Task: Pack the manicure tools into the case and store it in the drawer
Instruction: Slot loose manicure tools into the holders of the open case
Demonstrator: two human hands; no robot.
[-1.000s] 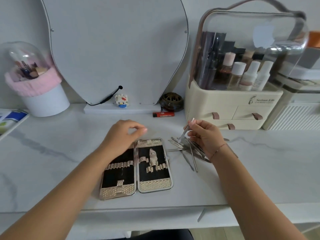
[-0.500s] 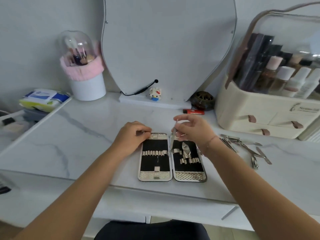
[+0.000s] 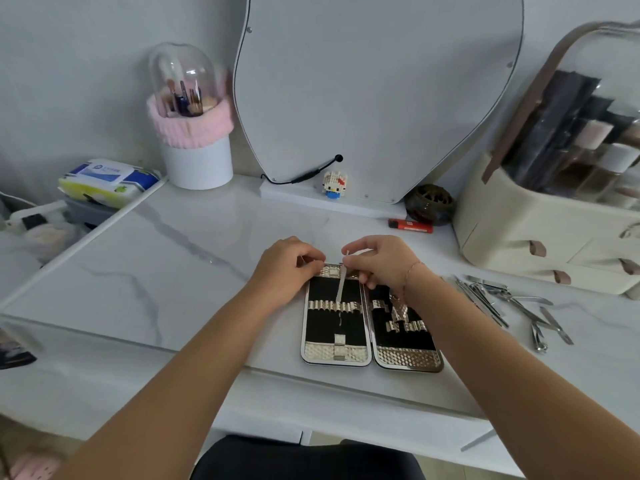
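Nearby, loose tools (image 3: pixel 512 303) lie beside case (image 3: pixel 370 327).

Organizer (image 3: pixel 540 233) cut off at right

Place: a home dressing corner
Signs: mirror (image 3: pixel 377 91), brush holder (image 3: pixel 194 133), cosmetics organiser (image 3: pixel 540 216) on a marble surface (image 3: pixel 166 271)

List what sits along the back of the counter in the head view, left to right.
Wipes pack → brush holder → mirror → toy figure → dark round burner → cream cosmetics organizer.
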